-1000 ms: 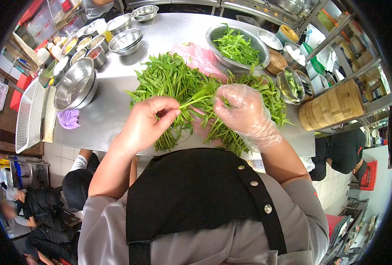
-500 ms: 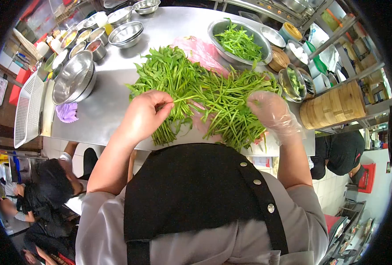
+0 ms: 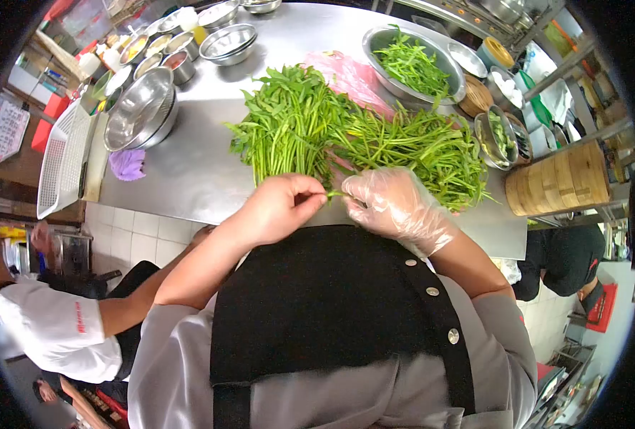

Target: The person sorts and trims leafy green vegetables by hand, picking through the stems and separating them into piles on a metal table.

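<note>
Your bare left hand (image 3: 283, 209) pinching a short green stem (image 3: 334, 194), your plastic-gloved right hand (image 3: 394, 207) gripping its other end, leafy greens (image 3: 296, 129) heaped just beyond on the steel counter (image 3: 197, 136).

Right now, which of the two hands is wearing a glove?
The right hand: a clear plastic glove covers it to the wrist, while the left hand is bare.

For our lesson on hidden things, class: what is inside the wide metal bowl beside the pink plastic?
Green leaves lie in the wide metal bowl, its bare wall showing beside them. Whatever lies under them is covered and cannot be seen.
</note>
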Action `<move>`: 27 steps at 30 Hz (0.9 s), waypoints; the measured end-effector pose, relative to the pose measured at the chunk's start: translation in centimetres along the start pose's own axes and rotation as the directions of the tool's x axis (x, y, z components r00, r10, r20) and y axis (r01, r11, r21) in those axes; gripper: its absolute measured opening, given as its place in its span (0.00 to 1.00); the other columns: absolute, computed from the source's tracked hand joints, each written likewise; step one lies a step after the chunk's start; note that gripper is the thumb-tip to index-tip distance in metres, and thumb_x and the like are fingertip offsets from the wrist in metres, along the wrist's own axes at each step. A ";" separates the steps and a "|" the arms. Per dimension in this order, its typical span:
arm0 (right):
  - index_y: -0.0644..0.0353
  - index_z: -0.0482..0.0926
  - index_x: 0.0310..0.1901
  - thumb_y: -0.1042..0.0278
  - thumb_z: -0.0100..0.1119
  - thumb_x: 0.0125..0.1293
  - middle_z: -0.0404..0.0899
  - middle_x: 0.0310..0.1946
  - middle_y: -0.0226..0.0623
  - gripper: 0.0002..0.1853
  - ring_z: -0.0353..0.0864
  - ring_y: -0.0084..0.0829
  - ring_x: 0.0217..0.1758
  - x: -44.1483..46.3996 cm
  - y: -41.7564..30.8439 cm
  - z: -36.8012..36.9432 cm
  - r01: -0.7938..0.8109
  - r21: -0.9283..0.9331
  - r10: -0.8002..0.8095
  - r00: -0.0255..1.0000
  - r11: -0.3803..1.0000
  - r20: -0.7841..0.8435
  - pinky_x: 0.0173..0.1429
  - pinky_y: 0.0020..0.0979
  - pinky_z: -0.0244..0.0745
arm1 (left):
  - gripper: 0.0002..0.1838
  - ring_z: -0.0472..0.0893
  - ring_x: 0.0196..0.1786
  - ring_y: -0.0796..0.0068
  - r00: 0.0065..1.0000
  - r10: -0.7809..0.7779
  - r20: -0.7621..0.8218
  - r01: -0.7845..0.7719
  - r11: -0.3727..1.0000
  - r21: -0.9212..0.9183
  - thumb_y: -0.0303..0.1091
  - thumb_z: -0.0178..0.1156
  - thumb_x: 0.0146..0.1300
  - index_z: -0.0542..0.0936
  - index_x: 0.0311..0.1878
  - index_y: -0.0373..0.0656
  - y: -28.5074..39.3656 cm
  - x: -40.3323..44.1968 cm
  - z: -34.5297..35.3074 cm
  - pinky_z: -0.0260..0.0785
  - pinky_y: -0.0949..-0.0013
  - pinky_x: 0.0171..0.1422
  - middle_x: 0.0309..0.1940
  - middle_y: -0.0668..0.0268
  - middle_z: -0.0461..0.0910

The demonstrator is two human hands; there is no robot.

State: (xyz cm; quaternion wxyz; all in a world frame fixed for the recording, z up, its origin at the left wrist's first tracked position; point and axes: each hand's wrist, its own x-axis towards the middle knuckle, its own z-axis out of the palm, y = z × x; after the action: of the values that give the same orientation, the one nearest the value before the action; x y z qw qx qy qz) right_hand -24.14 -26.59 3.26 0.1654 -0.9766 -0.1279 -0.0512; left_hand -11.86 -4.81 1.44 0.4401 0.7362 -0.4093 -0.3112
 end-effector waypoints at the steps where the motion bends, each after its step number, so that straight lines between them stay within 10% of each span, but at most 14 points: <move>1: 0.55 0.79 0.37 0.62 0.63 0.63 0.79 0.28 0.41 0.07 0.82 0.50 0.33 0.0 -0.1 0.3 -0.012 0.014 0.012 0.999 1.000 0.041 0.38 0.49 0.76 | 0.06 0.78 0.37 0.83 1.000 -0.003 0.019 0.003 1.000 -0.006 0.29 0.65 0.72 0.85 0.45 0.36 -0.5 -0.2 0.4 0.74 0.73 0.43 0.34 0.68 0.83; 5: 0.58 0.77 0.33 0.69 0.62 0.61 0.79 0.28 0.43 0.04 0.80 0.51 0.33 -0.9 0.5 1.6 0.051 0.095 -0.044 0.997 0.994 -0.070 0.38 0.46 0.76 | 0.06 0.81 0.36 0.79 0.998 0.031 0.063 -0.035 0.997 0.065 0.29 0.66 0.71 0.85 0.45 0.38 -1.6 -0.6 1.1 0.75 0.70 0.45 0.33 0.65 0.85; 9: 0.60 0.76 0.33 0.74 0.59 0.62 0.76 0.27 0.39 0.02 0.77 0.39 0.32 -2.5 1.6 3.5 -0.107 0.549 0.260 0.943 0.829 -0.209 0.40 0.38 0.73 | 0.07 0.84 0.35 0.60 0.996 0.017 0.086 -0.024 0.997 0.077 0.32 0.64 0.70 0.85 0.43 0.40 -0.8 0.0 1.4 0.75 0.62 0.44 0.33 0.54 0.85; 12: 0.62 0.75 0.34 0.75 0.57 0.65 0.71 0.29 0.30 0.02 0.70 0.23 0.35 -4.5 3.0 2.8 -0.337 0.786 0.526 0.850 0.518 0.017 0.44 0.31 0.70 | 0.08 0.83 0.36 0.76 0.998 0.058 0.017 -0.060 0.981 0.184 0.32 0.64 0.72 0.86 0.45 0.38 -1.2 1.5 1.3 0.76 0.68 0.45 0.34 0.60 0.86; 19: 0.63 0.76 0.34 0.73 0.56 0.64 0.70 0.27 0.34 0.03 0.69 0.26 0.33 -4.8 1.8 3.1 -0.279 0.677 0.373 0.928 0.681 0.006 0.41 0.33 0.70 | 0.21 0.86 0.54 0.62 0.845 0.514 -0.146 -0.431 0.817 0.383 0.40 0.66 0.70 0.82 0.62 0.40 7.3 9.2 -0.8 0.77 0.62 0.60 0.54 0.51 0.86; 25: 0.57 0.73 0.35 0.63 0.55 0.68 0.70 0.32 0.24 0.08 0.65 0.22 0.38 -9.2 3.6 3.3 -0.443 0.827 0.551 0.809 0.346 0.203 0.45 0.27 0.65 | 0.15 0.88 0.40 0.61 0.857 -0.070 -0.511 0.287 0.888 0.359 0.41 0.64 0.71 0.87 0.45 0.36 -0.5 7.6 -8.3 0.78 0.62 0.50 0.36 0.53 0.88; 27: 0.57 0.74 0.34 0.62 0.55 0.68 0.71 0.30 0.25 0.09 0.68 0.21 0.37 -9.3 4.0 3.4 -0.423 0.871 0.545 0.805 0.250 0.234 0.44 0.26 0.65 | 0.16 0.87 0.39 0.53 0.865 -0.066 -0.498 0.308 0.852 0.423 0.44 0.65 0.68 0.88 0.45 0.39 -5.2 7.3 -8.0 0.79 0.58 0.50 0.33 0.52 0.87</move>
State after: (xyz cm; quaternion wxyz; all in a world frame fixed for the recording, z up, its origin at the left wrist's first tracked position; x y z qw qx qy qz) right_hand -31.87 -31.25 -2.54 0.6710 -0.7187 0.1813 0.0217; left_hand -0.15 -6.62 -0.64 0.2911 0.9130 -0.2805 -0.0541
